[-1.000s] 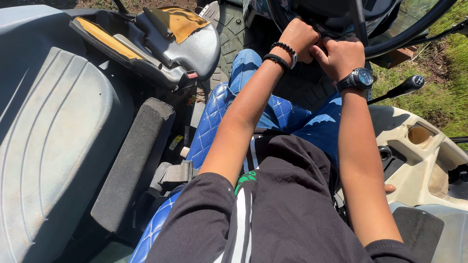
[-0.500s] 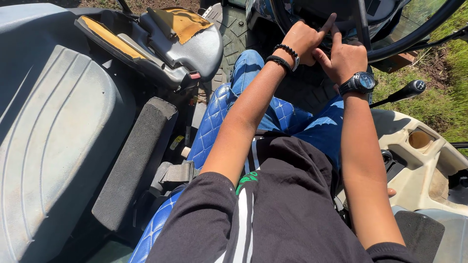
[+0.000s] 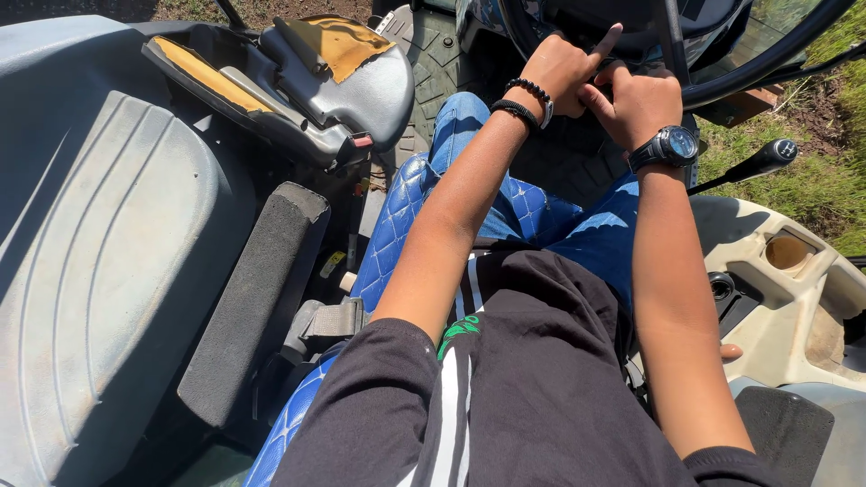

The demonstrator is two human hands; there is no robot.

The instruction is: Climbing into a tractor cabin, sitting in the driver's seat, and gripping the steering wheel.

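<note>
So the big grey fender (image 3: pixel 99 271) is taking up the whole left side, with a black armrest pad (image 3: pixel 257 302) sitting just beside it. The person is sitting on a blue quilted seat (image 3: pixel 397 234), wearing a black shirt (image 3: pixel 532 397) and jeans (image 3: pixel 586 230). On the other side a beige console (image 3: pixel 794 298) is running along, with a round cup hole in it. Up top, the black steering wheel (image 3: pixel 767 63) is curving across the corner, grass showing behind it.

Both arms are reaching forward to the spot just under the wheel. The left hand (image 3: pixel 561 74) is curling loosely, index finger sticking out and pointing up toward the column; I can't tell whether it's actually gripping anything. The right hand (image 3: pixel 642 101) is sitting right beside it, fingers bunching into a loose fist, the two hands nearly touching. What's inside that fist is hidden.

A black lever knob (image 3: pixel 774 153) is poking out near the right wrist. Smaller stuff: a black watch (image 3: pixel 672 144) on the right wrist, beaded bracelets (image 3: pixel 528 97) on the left.
</note>
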